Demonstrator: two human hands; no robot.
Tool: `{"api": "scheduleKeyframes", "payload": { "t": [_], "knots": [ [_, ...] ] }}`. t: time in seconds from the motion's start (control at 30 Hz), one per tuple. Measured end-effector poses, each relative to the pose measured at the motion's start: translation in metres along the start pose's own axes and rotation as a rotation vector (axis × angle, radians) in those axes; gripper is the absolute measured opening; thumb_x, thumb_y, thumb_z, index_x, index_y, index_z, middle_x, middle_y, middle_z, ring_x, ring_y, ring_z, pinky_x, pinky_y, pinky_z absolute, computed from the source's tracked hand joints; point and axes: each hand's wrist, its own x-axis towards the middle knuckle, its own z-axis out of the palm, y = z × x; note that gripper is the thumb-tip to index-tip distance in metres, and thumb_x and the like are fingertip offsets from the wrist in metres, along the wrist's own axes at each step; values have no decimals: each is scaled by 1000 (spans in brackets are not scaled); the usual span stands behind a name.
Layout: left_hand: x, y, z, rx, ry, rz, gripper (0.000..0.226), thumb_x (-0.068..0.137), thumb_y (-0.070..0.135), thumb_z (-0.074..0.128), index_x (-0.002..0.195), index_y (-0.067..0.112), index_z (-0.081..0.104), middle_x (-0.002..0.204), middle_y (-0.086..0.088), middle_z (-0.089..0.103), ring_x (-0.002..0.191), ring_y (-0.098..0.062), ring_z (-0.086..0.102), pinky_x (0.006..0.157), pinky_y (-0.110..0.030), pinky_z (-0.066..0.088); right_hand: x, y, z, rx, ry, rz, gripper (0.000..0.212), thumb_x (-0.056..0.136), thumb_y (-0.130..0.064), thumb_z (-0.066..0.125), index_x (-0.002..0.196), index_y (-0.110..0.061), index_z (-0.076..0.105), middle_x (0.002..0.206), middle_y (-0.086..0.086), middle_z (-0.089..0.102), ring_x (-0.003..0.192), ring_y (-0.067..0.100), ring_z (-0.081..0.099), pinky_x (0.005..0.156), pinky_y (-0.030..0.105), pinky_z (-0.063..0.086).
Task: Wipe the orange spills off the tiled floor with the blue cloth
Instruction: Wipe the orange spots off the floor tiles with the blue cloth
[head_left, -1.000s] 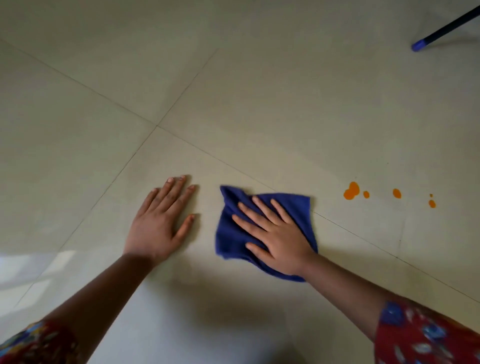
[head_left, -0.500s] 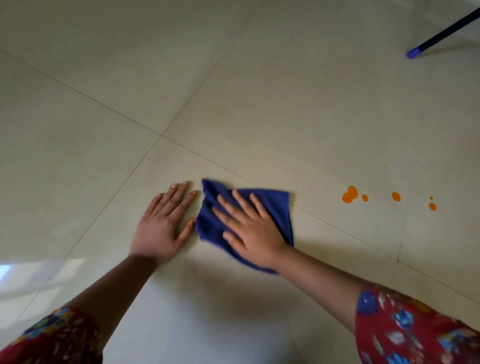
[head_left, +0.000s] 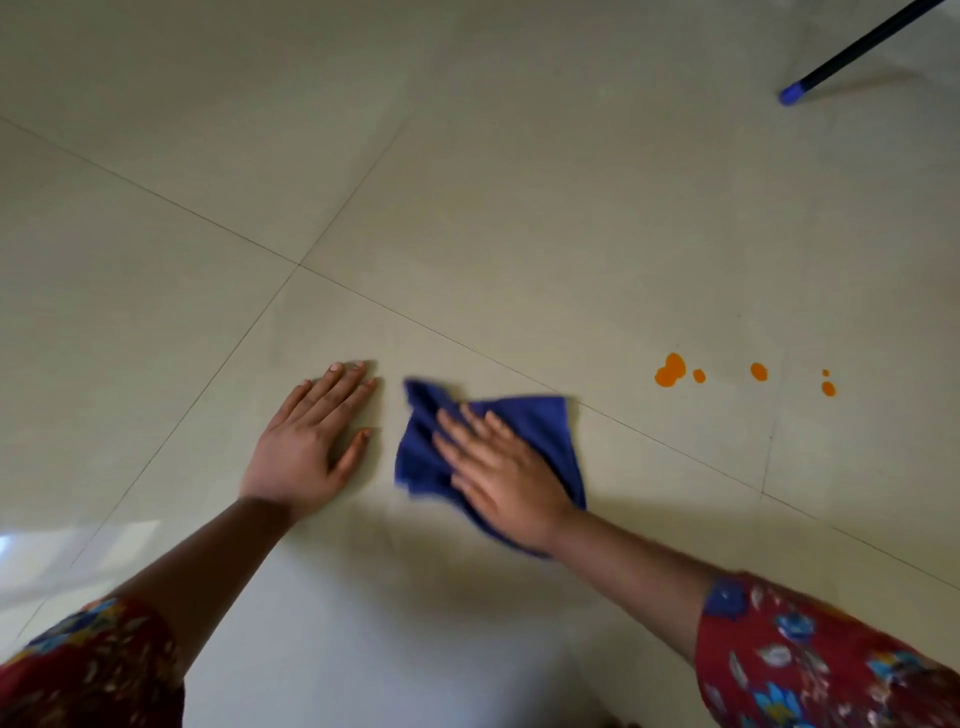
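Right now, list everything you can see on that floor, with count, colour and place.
orange spills: five drops, orange, in a row right of the cloth, untouched
blue cloth: one, dark blue, flat on the floor at centre
pole: one, dark with blue tip, top right corner
tiled floor: pale beige, thin grout lines
sleeves: two, red floral, bottom corners
left hand: flat on bare tile, left of the cloth
right hand: flat on the cloth, pressing it down

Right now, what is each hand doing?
Left hand: open, flat on the tiled floor, holding nothing.
Right hand: open, fingers spread, pressing the blue cloth to the floor.
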Motion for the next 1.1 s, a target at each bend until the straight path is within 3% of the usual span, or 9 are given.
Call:
{"api": "scheduleKeyframes", "payload": {
  "t": [0.13, 0.3, 0.37, 0.5, 0.63, 0.73, 0.87, 0.97, 1.1],
  "knots": [
    [-2, 0, 1, -7, 28, 26, 57, 95, 43, 36, 148, 25, 33, 157, 6, 26, 147, -10, 16, 120, -34, 16, -111, 2, -3, -61, -92, -143, 47, 104, -37, 28, 149, -23, 32, 158, -1, 27, 147, 22, 22, 120, 39, 14],
    [-2, -1, 1, -13, 62, 91, 55, 93, 42, 39, 145, 22, 40, 155, 4, 32, 146, -13, 23, 119, -35, 18, -131, 70, -17, -69, 32, 503, 48, 102, -37, 27, 149, -29, 30, 156, -5, 31, 147, 18, 21, 113, 61, 18],
    [-5, 3, 1, 2, 67, 193, 53, 93, 39, 42, 142, 19, 46, 152, 0, 38, 143, -17, 30, 118, -39, 23, -104, 72, -23, -35, 79, 603, 48, 99, -35, 33, 146, -26, 39, 155, -7, 32, 146, 19, 24, 112, 62, 21],
    [-8, 34, 4, -12, 13, 448, 49, 93, 37, 45, 138, 16, 51, 148, -1, 44, 140, -19, 36, 114, -41, 29, -108, 46, -11, -67, -5, 276, 49, 102, -36, 31, 149, -25, 34, 158, -6, 25, 147, 20, 21, 116, 54, 18],
    [-3, 90, 17, -49, -92, 460, 52, 96, 39, 40, 145, 19, 41, 154, 2, 33, 145, -16, 26, 117, -37, 24, -199, 27, -8, -79, -160, 92, 50, 104, -40, 20, 153, -28, 22, 160, -4, 21, 149, 19, 12, 119, 44, 9],
    [6, 107, 28, 28, -195, 432, 60, 97, 47, 28, 153, 26, 19, 160, 6, 14, 148, -11, 8, 119, -32, 11, -235, 59, -15, 3, -70, 419, 50, 104, -41, 19, 154, -34, 12, 161, -6, 18, 150, 16, 8, 117, 45, 15],
    [9, 115, 42, 119, -288, 479, 64, 97, 53, 19, 154, 29, 3, 162, 8, 1, 149, -11, 0, 118, -32, 6, -185, 88, -21, 83, 96, 834, 52, 101, -39, 26, 151, -23, 26, 159, -4, 17, 148, 20, 13, 117, 49, 21],
    [8, 120, 45, 129, -320, 497, 65, 97, 56, 17, 153, 29, 0, 162, 8, -3, 149, -12, 0, 117, -35, 9, -155, 72, -17, 23, 7, 715, 55, 101, -39, 24, 153, -20, 21, 160, -3, 11, 149, 22, 8, 119, 46, 13],
    [11, 121, 43, 129, -345, 478, 66, 95, 59, 16, 153, 32, 1, 161, 11, -4, 149, -10, -1, 117, -34, 8, -204, 34, -15, -66, -146, 466, 55, 104, -43, 17, 155, -27, 3, 162, -3, 7, 150, 21, 3, 121, 39, 0]
  ]
}}
